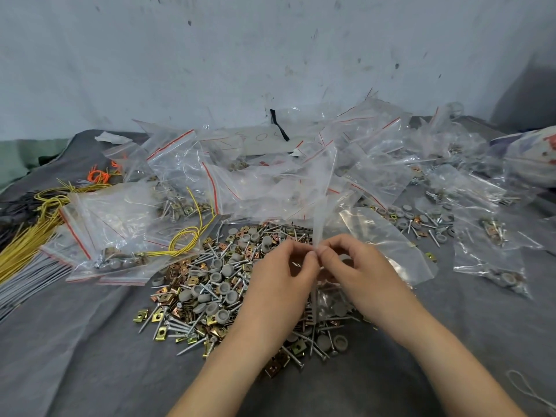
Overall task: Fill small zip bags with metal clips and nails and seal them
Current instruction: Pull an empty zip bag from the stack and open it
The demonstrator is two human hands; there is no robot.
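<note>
Both hands meet over the middle of the worktop: the left hand (282, 266) and the right hand (352, 263) have their fingers (311, 257) curled narrow, tips touching, pinching a small zip bag (323, 206) of thin, glossy clear film that stands up edge-on from the pinch; what it contains cannot be told. Right under the hands lies a loose heap (207, 284) of flat square metal clips (164, 316) in brass and copper tones, long silvery nails (168, 322) and round, matte grey caps (224, 287). Behind the heap, crinkled filled bags (180, 164) with red zip strips pile up against a stained pale wall (210, 55), and more bags (487, 236) spread along the right. A flat empty bag (391, 242) lies just beside the right hand. Yellow wire loops (27, 233) and orange ties (100, 176) crowd the left edge. Wrinkled grey cloth (75, 341) covers the worktop, bare at the near left and near right
</note>
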